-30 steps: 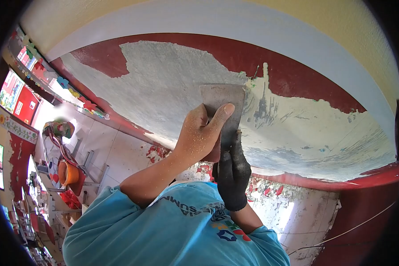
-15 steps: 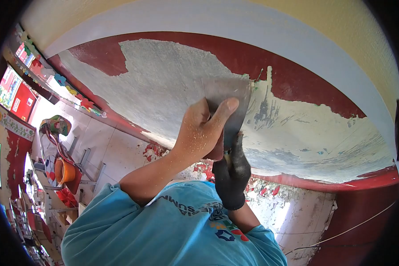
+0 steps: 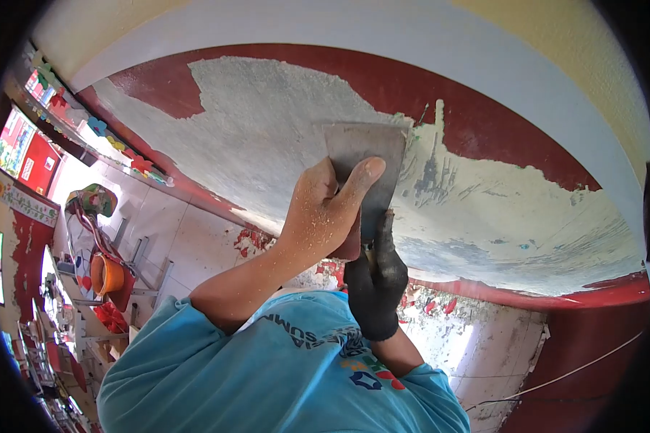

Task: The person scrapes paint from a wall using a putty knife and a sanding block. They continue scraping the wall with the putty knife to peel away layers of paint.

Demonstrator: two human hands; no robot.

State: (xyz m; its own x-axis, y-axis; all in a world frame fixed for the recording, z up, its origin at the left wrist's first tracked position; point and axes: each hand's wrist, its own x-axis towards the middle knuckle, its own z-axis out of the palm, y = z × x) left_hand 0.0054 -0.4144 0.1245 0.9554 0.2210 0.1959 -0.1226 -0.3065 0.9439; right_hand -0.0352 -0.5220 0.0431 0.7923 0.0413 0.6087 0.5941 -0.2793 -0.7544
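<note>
A wide metal scraper (image 3: 379, 144) lies with its blade edge against the wall, which is stripped to grey and cream plaster (image 3: 267, 108). My bare left hand (image 3: 332, 195) grips the blade from the left, thumb pressed flat on its face and the other fingers curled behind, mostly hidden. Pale dust and flakes cover the back of that hand and the wrist. Lower down, my right hand (image 3: 379, 289), in a black glove, is wrapped round the scraper's handle. Remaining red paint (image 3: 484, 137) borders the bare plaster with a ragged edge, above and to the right of the blade.
Paint chips (image 3: 448, 307) lie on the dirty tiled floor (image 3: 484, 353) below. To the left are an orange bucket (image 3: 108, 276), a patterned cloth item (image 3: 94, 200) and scattered furniture. A thin cable (image 3: 556, 372) runs at lower right.
The scraper and both hands have shifted slightly up and to the left along the wall. The grip of both hands stays the same.
</note>
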